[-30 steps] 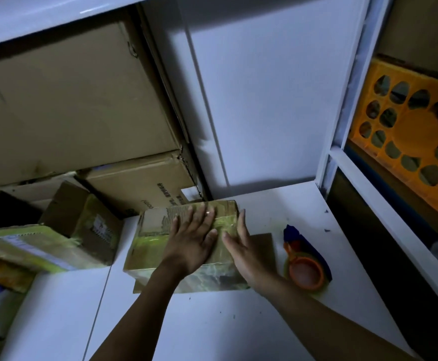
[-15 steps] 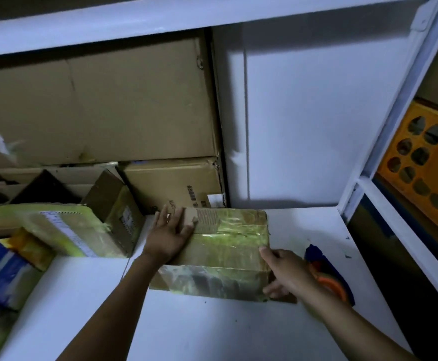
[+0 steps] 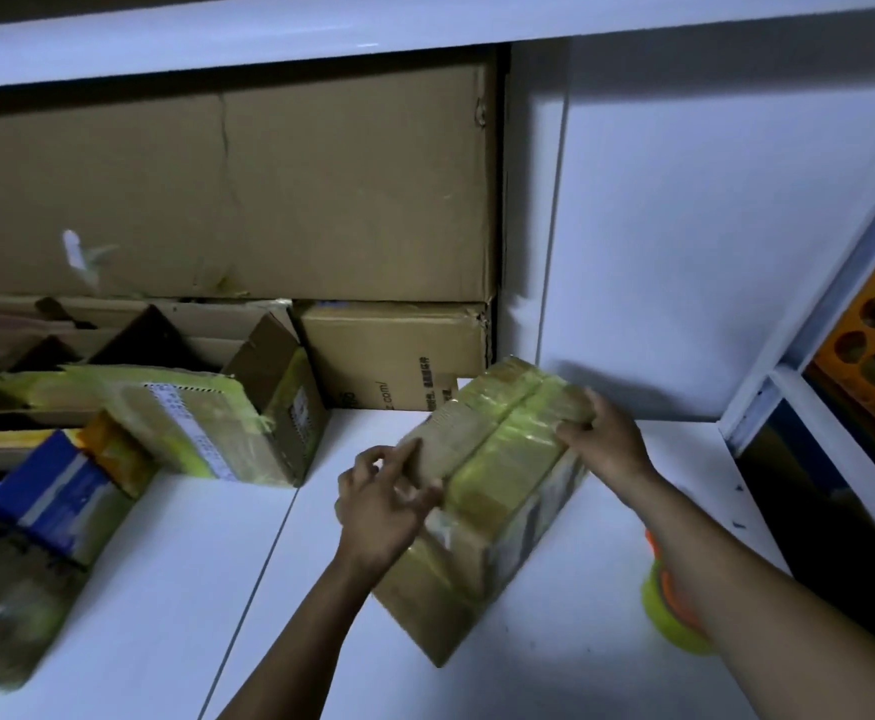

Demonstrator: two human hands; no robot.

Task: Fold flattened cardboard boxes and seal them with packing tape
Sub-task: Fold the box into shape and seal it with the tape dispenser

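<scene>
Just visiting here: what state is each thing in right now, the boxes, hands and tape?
Brown cardboard box with yellowish tape: closed, taped, askew on the white table.
Right hand: grips the box's far corner.
Left hand: fingers loose, against the box's left side.
Orange and yellow-green tape roll: on the table, partly hidden by the forearm.
Taped cardboard box at left: closed.

near counter (image 3: pixel 554 683) bare in front and left of centre: open lane from the front edge. taped box (image 3: pixel 497 475) lies skewed across the middle and blocks straight reach to the back. pile of taped parcels (image 3: pixel 191 423) crowds the left. brown cartons (image 3: pixel 393 350) wall off back left. white panel (image 3: pixel 710 252) closes back right, with bare counter before it. tape roll (image 3: pixel 677 623) near right edge. shelf (image 3: pixel 321 39) overhead.
</scene>
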